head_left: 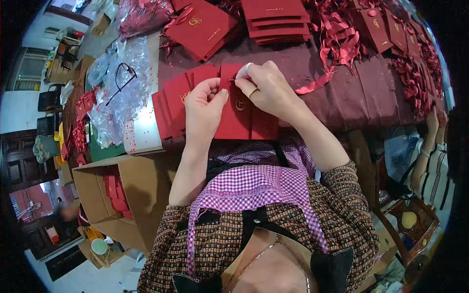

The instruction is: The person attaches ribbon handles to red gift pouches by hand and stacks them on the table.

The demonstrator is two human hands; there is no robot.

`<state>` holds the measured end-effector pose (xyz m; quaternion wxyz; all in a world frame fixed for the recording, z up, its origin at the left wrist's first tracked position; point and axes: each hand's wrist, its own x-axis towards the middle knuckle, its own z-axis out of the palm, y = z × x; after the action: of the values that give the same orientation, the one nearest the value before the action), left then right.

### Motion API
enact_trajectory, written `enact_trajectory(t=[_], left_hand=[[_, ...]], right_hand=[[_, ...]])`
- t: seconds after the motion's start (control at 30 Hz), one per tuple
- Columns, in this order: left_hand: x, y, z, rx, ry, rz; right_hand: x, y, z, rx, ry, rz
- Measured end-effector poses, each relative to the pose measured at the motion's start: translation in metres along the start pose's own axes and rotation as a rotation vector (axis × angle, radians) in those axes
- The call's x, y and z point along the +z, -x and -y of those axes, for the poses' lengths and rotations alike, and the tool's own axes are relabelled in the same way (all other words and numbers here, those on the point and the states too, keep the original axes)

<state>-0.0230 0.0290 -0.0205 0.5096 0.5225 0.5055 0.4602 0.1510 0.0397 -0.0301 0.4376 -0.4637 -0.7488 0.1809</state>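
Observation:
A red card or flat paper bag (234, 123) with a gold emblem lies in front of me at the table edge. Over its upper left part is my left hand (205, 105), fingers curled toward the thumb; what they pinch, if anything, is too small to make out. My right hand (266, 90) wears a ring and a white covering on one fingertip. Its thumb and fingers are pinched together at the card's upper part, on something small I cannot make out. Beside my left hand, more red cards (168, 105) lie fanned out and overlapping.
Stacked red cards (276, 22) and loose red ribbons (337, 41) lie at the back of the dark tablecloth (361, 97). Left are clear plastic bags (110, 117) with black-framed glasses (122, 83). A cardboard box (146, 195) holds red pieces. Another person's arm (427, 141) is at right.

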Motion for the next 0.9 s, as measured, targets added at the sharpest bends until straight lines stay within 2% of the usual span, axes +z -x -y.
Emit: enact_trajectory(t=[0.43,0.67,0.73,0.83,0.9], left_hand=[[-0.006,0.000,-0.004,-0.128,0.125,0.087],[-0.002,0.002,-0.004,-0.072,0.020,0.090],[-0.002,0.002,-0.002,-0.055,-0.016,0.083],[-0.003,0.002,0.003,-0.003,-0.157,0.072],[-0.002,0.003,0.007,0.104,-0.278,0.039]], right_hand=[[0.000,0.015,-0.006,-0.067,-0.015,0.048],[-0.001,0.013,-0.003,-0.051,-0.032,0.092],[-0.003,0.011,-0.002,0.011,-0.052,0.153],[-0.002,0.007,-0.002,0.039,-0.128,0.137],[0.000,0.004,-0.005,0.074,-0.155,0.147]])
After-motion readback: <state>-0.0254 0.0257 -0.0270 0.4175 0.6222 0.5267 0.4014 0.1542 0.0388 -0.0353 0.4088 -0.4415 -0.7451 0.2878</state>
